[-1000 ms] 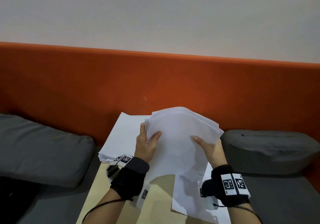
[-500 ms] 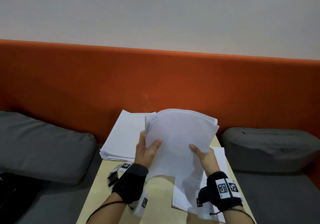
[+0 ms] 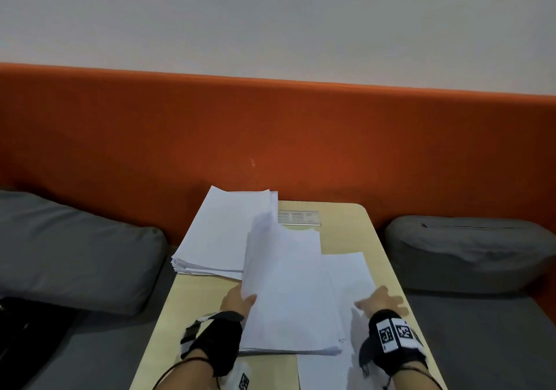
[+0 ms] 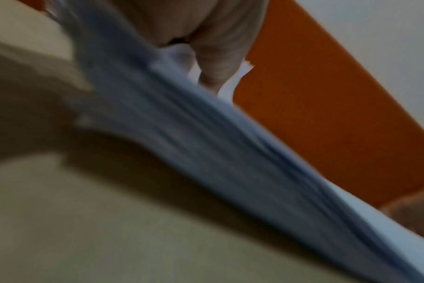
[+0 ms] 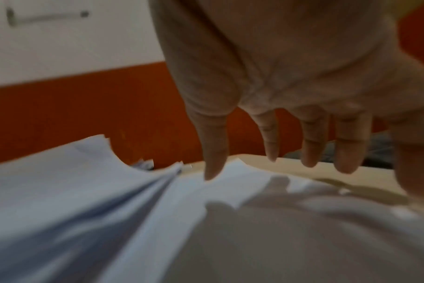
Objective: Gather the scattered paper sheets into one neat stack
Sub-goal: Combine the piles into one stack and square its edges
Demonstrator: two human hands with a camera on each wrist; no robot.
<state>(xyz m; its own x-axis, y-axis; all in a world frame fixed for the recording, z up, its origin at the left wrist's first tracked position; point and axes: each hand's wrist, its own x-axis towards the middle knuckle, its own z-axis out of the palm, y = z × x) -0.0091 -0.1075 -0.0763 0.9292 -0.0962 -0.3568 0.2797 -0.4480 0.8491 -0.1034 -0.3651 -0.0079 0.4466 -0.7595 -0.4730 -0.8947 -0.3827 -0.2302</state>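
White paper, several lots, on a pale yellow-beige table (image 3: 355,227) with rounded far corners.

Left hand (image 3: 237,301): thumb (image 4: 213,63) laid over the top sheet, the other fingers hidden beneath; it pinches the left edge of a held bundle of sheets (image 3: 285,293). That bundle's near end lies on the tabletop and its far end curls upward; the edges are fanned, not squared, and blurred in the left wrist view.

Right hand (image 3: 380,301): fingers (image 5: 310,145) straight and spread, holding nothing, thumb tip at or just above a loose single sheet (image 3: 346,272) that lies flat beside the bundle on its right. Whether the fingertips touch the table cannot be told.

Larger stack (image 3: 222,239): at the far left corner, overhanging the table's left edge, its layers slightly offset.

Open room: bare tabletop at the far right and along the right rim, and a strip in front of the left wrist.

Surroundings: orange fabric backrest (image 3: 301,130), matte; grey cushions (image 3: 75,251) either side, soft and rounded; a small pale label (image 3: 298,218) at the table's far end.
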